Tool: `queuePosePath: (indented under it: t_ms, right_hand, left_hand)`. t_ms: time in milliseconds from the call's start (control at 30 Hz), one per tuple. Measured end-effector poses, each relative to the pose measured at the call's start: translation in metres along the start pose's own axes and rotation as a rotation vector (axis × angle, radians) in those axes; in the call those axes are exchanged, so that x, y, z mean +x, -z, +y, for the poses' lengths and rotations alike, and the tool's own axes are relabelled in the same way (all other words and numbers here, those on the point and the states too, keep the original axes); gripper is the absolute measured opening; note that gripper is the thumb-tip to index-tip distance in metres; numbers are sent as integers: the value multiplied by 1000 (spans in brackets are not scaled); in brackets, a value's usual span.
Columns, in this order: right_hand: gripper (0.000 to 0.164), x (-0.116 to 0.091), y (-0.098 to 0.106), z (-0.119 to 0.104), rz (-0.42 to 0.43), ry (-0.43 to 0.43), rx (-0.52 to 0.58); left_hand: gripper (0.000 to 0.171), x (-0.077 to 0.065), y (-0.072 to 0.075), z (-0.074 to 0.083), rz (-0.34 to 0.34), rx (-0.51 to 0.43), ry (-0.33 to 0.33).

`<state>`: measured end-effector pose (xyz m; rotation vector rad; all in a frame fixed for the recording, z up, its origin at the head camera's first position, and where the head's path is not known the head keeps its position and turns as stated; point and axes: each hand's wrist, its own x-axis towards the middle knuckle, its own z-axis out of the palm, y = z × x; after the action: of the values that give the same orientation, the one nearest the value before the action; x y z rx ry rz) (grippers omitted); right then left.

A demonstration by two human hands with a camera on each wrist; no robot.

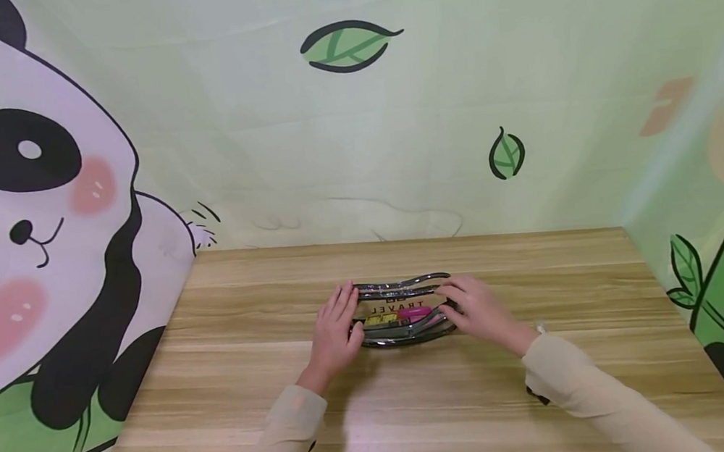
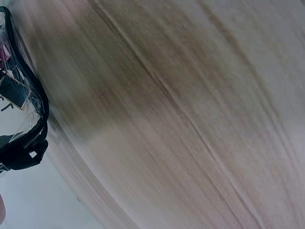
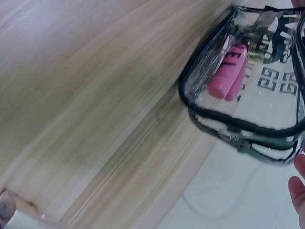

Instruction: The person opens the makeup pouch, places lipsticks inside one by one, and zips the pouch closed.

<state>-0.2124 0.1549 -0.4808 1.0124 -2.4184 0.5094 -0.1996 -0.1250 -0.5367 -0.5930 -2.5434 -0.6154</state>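
A clear travel pouch [image 1: 408, 339] with black trim lies on the table, its two long top edges bowed apart in the head view. My left hand [image 1: 333, 334] holds its left end, fingers at the far edge and thumb at the near one. At the right end, my right hand [image 1: 480, 311] pinches the trim with thumb and fingers. Through the plastic show a pink bottle-like item [image 3: 228, 74] and a yellow packet [image 1: 380, 319]. Dark lettering and patterns are printed on the pouch. In the left wrist view only one end of the pouch [image 2: 44, 102] appears, at the left edge.
The wood-grain table [image 1: 244, 295] runs back to a pale green wall cloth [image 1: 427, 89] printed with leaves. A large printed panda [image 1: 96, 120] covers the cloth on the left. More printed plants and dark shapes stand on the right side.
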Motion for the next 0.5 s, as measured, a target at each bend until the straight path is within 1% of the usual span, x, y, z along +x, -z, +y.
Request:
queuePosePath:
  t_ms: [200,367,500]
  right_hand:
    - [31,-10,7,13,3,-61,1]
    - [34,-19,11,23,26,-71,2]
    - [36,-27,14,30,12,-96,-5]
  left_hand:
    - [55,0,-1,0,2,-8,-2]
    - [55,0,-1,0,7,-16,-5]
    - [55,0,-1,-1,9,-13,-9]
